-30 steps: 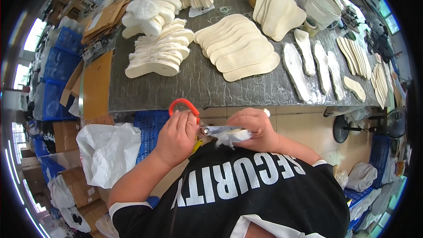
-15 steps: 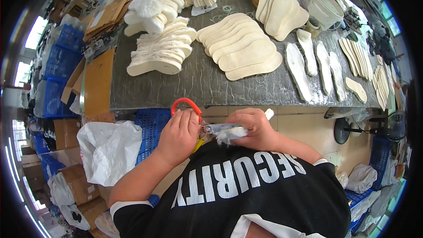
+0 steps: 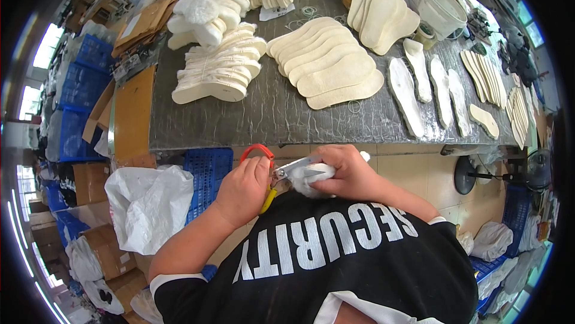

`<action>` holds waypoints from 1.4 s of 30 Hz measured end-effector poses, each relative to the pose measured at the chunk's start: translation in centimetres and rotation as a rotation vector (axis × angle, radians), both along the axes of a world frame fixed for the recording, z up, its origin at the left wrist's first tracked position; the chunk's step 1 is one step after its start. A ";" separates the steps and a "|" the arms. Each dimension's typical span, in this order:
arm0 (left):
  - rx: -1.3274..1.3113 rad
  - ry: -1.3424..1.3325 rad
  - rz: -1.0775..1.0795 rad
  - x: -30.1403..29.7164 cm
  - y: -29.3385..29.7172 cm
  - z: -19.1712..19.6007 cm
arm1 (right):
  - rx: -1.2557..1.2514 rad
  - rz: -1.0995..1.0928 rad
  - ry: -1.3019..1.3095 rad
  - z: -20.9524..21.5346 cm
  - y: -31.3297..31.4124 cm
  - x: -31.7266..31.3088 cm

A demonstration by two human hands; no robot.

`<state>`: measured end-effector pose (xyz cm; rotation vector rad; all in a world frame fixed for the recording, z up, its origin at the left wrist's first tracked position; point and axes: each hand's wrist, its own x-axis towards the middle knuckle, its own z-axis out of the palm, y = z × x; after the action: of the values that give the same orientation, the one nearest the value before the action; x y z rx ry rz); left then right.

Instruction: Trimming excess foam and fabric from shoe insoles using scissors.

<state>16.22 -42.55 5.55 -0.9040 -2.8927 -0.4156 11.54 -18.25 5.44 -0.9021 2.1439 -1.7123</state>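
Observation:
My left hand [image 3: 242, 185] is closed on scissors [image 3: 280, 173] with one red and one yellow handle loop. Their blades are spread around part of a white fluffy insole [image 3: 306, 185], just in front of the table edge. My right hand [image 3: 346, 171] grips that insole, whose pale end pokes out past the far side of the fingers. Most of the insole's middle is covered by my fingers. One blade's tip reaches close to my right fingers.
On the dark table [image 3: 251, 126] lie a fan of cream insoles [image 3: 326, 63], a tied bundle [image 3: 215, 72] and separate fluffy insoles [image 3: 404, 93]. A plastic tub [image 3: 442, 9] stands at the far right. Below left are a white bag [image 3: 147, 204] and blue crate [image 3: 206, 174].
The scissors' blades have opened wider, and their red loop has shifted down and to the right. The insole's fluffy end has turned, showing more fur between the blades.

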 end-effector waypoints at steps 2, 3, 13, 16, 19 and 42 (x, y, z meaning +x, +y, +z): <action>-0.011 -0.027 0.060 -0.1 -0.3 -0.4 | -0.023 0.034 -0.069 0.0 0.2 -0.1; -0.011 -0.027 0.062 0.0 -0.3 -0.4 | 0.010 0.028 -0.083 -0.3 0.4 0.0; -0.058 0.039 0.055 0.2 0.5 0.3 | 0.060 -0.017 -0.057 -0.2 0.0 0.3; -0.100 0.062 0.073 0.3 0.6 0.4 | 0.081 -0.010 -0.049 -0.1 -0.1 0.3; -0.122 0.041 0.089 0.3 0.5 0.6 | 0.051 -0.065 -0.044 -0.3 -0.2 0.5; -0.101 0.077 0.039 -0.4 0.6 0.8 | -0.088 -0.154 -0.182 -1.5 0.0 0.5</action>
<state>15.80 -41.92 6.35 -0.8557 -2.8775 -0.2283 12.06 -18.20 3.91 -0.5888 2.0797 -1.8949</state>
